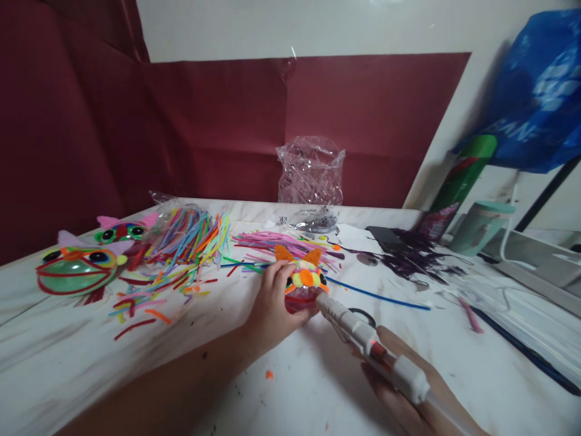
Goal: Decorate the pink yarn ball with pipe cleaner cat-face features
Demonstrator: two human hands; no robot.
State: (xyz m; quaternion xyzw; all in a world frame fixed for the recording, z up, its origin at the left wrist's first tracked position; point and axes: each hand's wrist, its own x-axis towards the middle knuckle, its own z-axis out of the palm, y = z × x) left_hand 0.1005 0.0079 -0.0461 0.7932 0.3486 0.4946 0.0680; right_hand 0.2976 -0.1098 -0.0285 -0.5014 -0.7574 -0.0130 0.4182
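My left hand (272, 303) is closed around a small cat-faced craft ornament (307, 280) with orange ears, yellow and orange pompoms and a clear, red-edged lower part. In my right hand (403, 375) is a white glue gun (354, 330) with a small red light on its body. Its nozzle points at the ornament's lower right side, close to my left thumb; whether it touches, I cannot tell. Behind the ornament lie pink pipe cleaners (272, 240), and a long blue pipe cleaner (385, 297) stretches out to the right.
Two similar animal-face ornaments stand at left, the nearer one green (75, 275). Bundled colourful pipe cleaners (181, 236) and cut pieces lie beside them. A clear plastic bag (311, 172) stands at the back. Dark purple scraps (413, 254), a green cup (481, 227) and a spray can (463, 175) are at right.
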